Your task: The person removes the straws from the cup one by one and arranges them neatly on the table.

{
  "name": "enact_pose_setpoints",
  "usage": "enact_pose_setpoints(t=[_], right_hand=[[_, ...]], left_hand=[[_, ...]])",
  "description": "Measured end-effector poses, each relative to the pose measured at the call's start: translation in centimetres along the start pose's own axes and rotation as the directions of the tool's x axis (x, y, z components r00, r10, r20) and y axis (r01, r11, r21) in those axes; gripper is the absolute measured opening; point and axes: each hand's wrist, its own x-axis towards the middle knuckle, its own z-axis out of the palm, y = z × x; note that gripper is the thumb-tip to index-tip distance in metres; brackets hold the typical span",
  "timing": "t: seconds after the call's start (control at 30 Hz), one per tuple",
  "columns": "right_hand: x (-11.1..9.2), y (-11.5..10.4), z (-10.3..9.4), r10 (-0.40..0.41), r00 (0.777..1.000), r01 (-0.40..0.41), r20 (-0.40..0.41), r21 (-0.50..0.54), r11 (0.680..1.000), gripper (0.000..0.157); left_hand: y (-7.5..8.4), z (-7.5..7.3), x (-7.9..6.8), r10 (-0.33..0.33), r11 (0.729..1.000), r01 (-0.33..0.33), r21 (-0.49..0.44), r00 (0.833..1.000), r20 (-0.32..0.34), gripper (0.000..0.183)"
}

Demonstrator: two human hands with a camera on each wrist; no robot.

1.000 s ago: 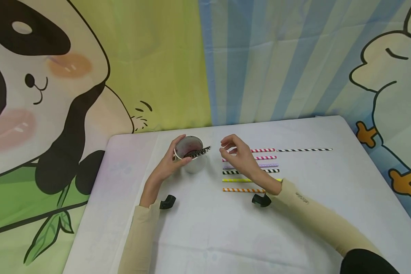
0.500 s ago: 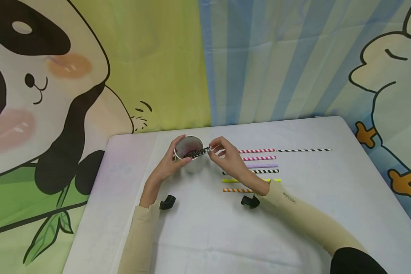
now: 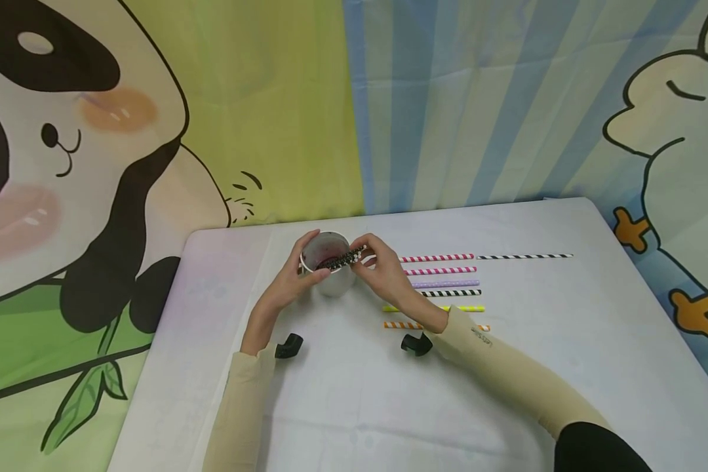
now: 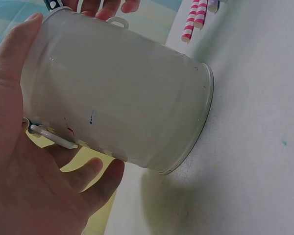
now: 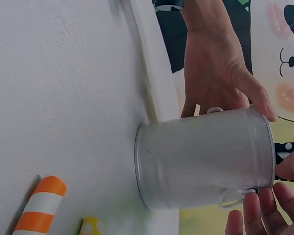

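In the head view my left hand (image 3: 286,282) grips a small white pail (image 3: 334,284), which has small side loops. Its thumb and fingers wrap round the pail near the rim. Inside leans black straw material with white dots (image 3: 339,260), its upper end sticking out over the right rim; whether it is one straw or a bunch is hard to tell. My right hand (image 3: 386,269) pinches that end between thumb and fingers. The right wrist view shows the dotted straw (image 5: 285,147) beside the right thumb, and the white pail (image 5: 206,156) with its base at the table.
Right of the pail, several striped or dotted paper straws lie in a row, among them a red-striped one (image 3: 439,257), a purple one (image 3: 448,284) and an orange-striped one (image 3: 404,325). A thin black-and-white straw (image 3: 525,256) lies farther right. Printed cloth (image 3: 295,131) hangs behind the table.
My right hand has moved left from above the straw row to the pail's rim and now pinches the dotted straw end. The left hand and the pail stay in place.
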Motion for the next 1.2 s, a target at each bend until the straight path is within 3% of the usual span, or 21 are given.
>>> enact_pose_setpoints(t=[0.2,0.47,0.6,0.83,1.2], right_hand=[[0.1,0.1,0.1,0.007,1.000,-0.007,-0.004,-0.006,1.000,0.025],[0.1,0.1,0.3,0.032,0.999,-0.031,-0.033,0.007,0.999,0.022],[0.0,0.0,0.4,0.041,0.998,-0.040,-0.043,0.012,0.999,0.023],[0.1,-0.2,0.4,0.035,0.997,-0.033,-0.063,0.028,0.999,0.022],[0.5,-1.3,-0.8,-0.002,0.994,0.006,-0.110,0.031,0.999,0.012]], left_hand=[[-2.8,-0.1,0.8,0.027,1.000,-0.027,0.010,1.000,-0.016,0.083],[-3.1,-0.1,1.0,0.033,0.999,-0.033,0.023,0.999,-0.019,0.081],[-2.6,-0.1,0.9,0.021,1.000,-0.020,0.012,1.000,-0.014,0.083],[0.3,0.1,0.0,0.019,1.000,-0.019,0.008,1.000,0.001,0.082],[0.4,0.1,-0.1,0.024,1.000,-0.024,0.010,1.000,-0.002,0.081]])
